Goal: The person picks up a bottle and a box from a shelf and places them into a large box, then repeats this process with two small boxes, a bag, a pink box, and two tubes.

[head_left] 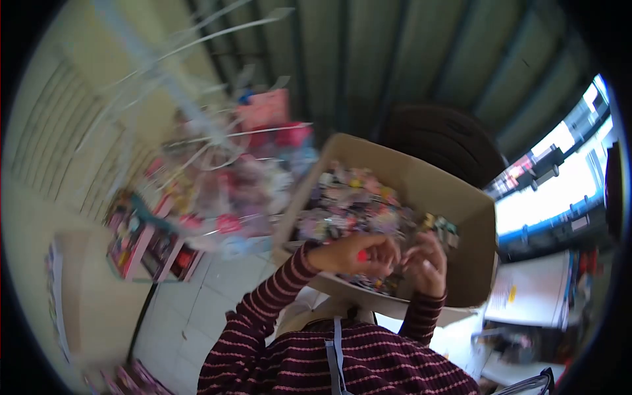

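A large open cardboard box stands in front of me, with a heap of small multicoloured packaged pieces filling its left part. My left hand is over the near side of the box, fingers curled inward, a small bright red spot showing at it. Close beside it, my right hand is raised with bent fingers drawn together. The fingertips of both hands almost meet. Motion blur hides whatever small thing they may hold. A few gold and pale green pieces lie in the box beyond my right hand.
Clear bags with pink and red goods hang or pile up at the left, above a pink shelf rack. A dark chair back stands behind the box. White boxes are at the right; tiled floor shows lower left.
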`<state>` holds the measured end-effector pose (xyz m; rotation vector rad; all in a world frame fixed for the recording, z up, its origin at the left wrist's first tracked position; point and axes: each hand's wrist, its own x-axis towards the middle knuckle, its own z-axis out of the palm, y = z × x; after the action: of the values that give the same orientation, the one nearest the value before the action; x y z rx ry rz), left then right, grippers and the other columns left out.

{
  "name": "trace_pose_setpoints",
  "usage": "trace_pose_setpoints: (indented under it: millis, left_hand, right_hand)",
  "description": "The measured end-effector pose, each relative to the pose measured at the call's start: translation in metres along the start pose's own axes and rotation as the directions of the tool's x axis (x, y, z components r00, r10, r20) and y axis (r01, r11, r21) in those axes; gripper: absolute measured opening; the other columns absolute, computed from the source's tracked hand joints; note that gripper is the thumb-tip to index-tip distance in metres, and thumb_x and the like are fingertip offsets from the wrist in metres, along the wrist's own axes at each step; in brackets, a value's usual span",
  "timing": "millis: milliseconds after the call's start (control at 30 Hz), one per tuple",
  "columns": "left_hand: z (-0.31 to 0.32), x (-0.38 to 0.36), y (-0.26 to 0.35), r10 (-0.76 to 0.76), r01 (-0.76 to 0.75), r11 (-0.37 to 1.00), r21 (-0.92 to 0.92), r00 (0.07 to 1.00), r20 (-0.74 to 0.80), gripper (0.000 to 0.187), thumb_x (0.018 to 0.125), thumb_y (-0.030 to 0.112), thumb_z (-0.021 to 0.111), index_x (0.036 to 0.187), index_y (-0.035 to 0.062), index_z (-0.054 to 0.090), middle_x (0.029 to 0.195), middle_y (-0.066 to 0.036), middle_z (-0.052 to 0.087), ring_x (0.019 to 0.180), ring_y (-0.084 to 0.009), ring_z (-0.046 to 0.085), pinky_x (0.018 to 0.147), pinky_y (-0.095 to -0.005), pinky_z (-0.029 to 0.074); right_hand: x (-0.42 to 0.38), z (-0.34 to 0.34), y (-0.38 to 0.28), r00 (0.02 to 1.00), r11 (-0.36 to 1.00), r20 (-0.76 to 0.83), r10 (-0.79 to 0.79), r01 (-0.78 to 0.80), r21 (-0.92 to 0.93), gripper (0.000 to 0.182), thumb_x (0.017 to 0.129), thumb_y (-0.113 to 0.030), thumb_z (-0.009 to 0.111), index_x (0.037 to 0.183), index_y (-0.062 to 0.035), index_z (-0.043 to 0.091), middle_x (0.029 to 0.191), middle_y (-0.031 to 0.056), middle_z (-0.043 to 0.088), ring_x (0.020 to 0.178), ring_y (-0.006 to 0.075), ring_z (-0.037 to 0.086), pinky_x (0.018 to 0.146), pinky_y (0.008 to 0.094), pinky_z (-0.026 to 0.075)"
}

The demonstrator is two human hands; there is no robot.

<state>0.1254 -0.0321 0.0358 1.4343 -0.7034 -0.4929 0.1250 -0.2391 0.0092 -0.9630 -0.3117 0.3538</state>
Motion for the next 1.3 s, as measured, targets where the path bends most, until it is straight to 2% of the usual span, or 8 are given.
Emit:
trace_pose_setpoints:
  millis: [133, 267, 333, 433, 567, 767, 1100, 1300]
  left_hand:
    - [0.017, -0.176, -0.019, 0.095, -0.288, 0.868, -0.405, 0.896, -0.433, 0.030, 0.071, 0.022, 0.058, 0.085, -0.0006, 0.044, 0.075, -0.007, 0.044, 0.068, -0.0156, 0.042, 0.061, -0.0283, 0.035]
    - [0.063, -0.326, -0.047, 0.144, -0.534, 0.803, -0.264, 0.604, -0.784, 0.030, 0.074, 0.031, 0.052, 0.085, 0.0045, 0.042, 0.071, -0.003, 0.042, 0.067, -0.0124, 0.040, 0.063, -0.0244, 0.033]
    - [0.094, -0.384, -0.050, 0.033, -0.712, 0.687, -0.146, 0.231, -0.972, 0.028, 0.076, 0.031, 0.049, 0.087, 0.0066, 0.042, 0.067, -0.001, 0.038, 0.066, -0.0122, 0.038, 0.062, -0.0252, 0.033]
    - [0.139, -0.449, -0.045, 0.004, -0.750, 0.638, 0.174, -0.222, -0.975, 0.027, 0.077, 0.031, 0.047, 0.090, 0.0078, 0.042, 0.066, 0.000, 0.036, 0.065, -0.0123, 0.037, 0.063, -0.0252, 0.033]
    - [0.185, -0.497, -0.031, 0.119, -0.603, 0.615, 0.507, -0.565, -0.816, 0.028, 0.078, 0.031, 0.045, 0.094, 0.0074, 0.043, 0.067, 0.001, 0.036, 0.063, -0.0120, 0.035, 0.059, -0.0249, 0.031]
    - [0.230, -0.552, -0.032, 0.225, -0.459, 0.495, 0.738, -0.753, -0.619, 0.032, 0.077, 0.031, 0.046, 0.098, 0.0080, 0.042, 0.072, 0.000, 0.037, 0.068, -0.0136, 0.036, 0.064, -0.0262, 0.030]
    - [0.258, -0.681, -0.004, 0.159, -0.068, 0.376, 0.924, -0.978, -0.136, 0.030, 0.077, 0.030, 0.046, 0.097, 0.0077, 0.042, 0.071, 0.000, 0.038, 0.069, -0.0131, 0.036, 0.065, -0.0264, 0.031]
    - [0.282, -0.721, -0.004, 0.144, 0.252, 0.311, 0.916, -0.966, 0.216, 0.030, 0.077, 0.030, 0.047, 0.098, 0.0075, 0.043, 0.071, 0.000, 0.038, 0.068, -0.0135, 0.036, 0.065, -0.0275, 0.031]
  right_hand:
    - [0.008, 0.092, 0.089, 0.909, 0.952, 0.334, 0.249, -0.293, 0.088, 0.047, 0.067, -0.021, 0.058, 0.105, 0.0009, 0.040, 0.081, 0.0111, 0.053, 0.074, 0.0168, 0.051, 0.064, 0.0259, 0.041]
    - [0.000, 0.186, 0.149, 0.575, 0.806, 0.695, 0.432, -0.592, -0.011, 0.032, 0.072, -0.012, 0.052, 0.100, 0.0000, 0.043, 0.083, 0.0109, 0.051, 0.074, 0.0152, 0.048, 0.063, 0.0250, 0.036]
    - [-0.011, 0.233, 0.181, 0.462, 0.774, 0.763, 0.453, -0.629, -0.078, 0.029, 0.073, -0.010, 0.050, 0.099, 0.0002, 0.044, 0.082, 0.0101, 0.050, 0.073, 0.0145, 0.046, 0.063, 0.0250, 0.035]
    - [-0.031, 0.295, 0.223, 0.274, 0.667, 0.811, 0.517, -0.723, -0.180, 0.023, 0.076, -0.009, 0.048, 0.097, 0.0001, 0.045, 0.082, 0.0083, 0.051, 0.075, 0.0145, 0.046, 0.066, 0.0247, 0.035]
    - [-0.055, 0.361, 0.280, -0.020, 0.457, 0.814, 0.580, -0.820, -0.346, 0.021, 0.076, -0.009, 0.048, 0.095, -0.0005, 0.046, 0.083, 0.0080, 0.051, 0.076, 0.0143, 0.047, 0.067, 0.0247, 0.036]
    - [-0.072, 0.466, 0.377, -0.446, 0.256, 0.689, 0.572, -0.701, -0.666, 0.022, 0.075, -0.011, 0.049, 0.094, -0.0013, 0.045, 0.083, 0.0082, 0.051, 0.076, 0.0146, 0.049, 0.069, 0.0245, 0.038]
    - [-0.169, 0.696, 0.469, -0.647, 0.328, 0.634, 0.424, -0.543, -0.773, 0.019, 0.073, -0.009, 0.048, 0.090, -0.0005, 0.046, 0.079, 0.0090, 0.051, 0.073, 0.0152, 0.048, 0.066, 0.0254, 0.037]
    - [-0.251, 0.784, 0.524, -0.871, 0.299, 0.405, 0.280, -0.321, -0.899, 0.017, 0.075, -0.007, 0.047, 0.090, -0.0001, 0.047, 0.080, 0.0084, 0.051, 0.073, 0.0138, 0.047, 0.066, 0.0242, 0.036]
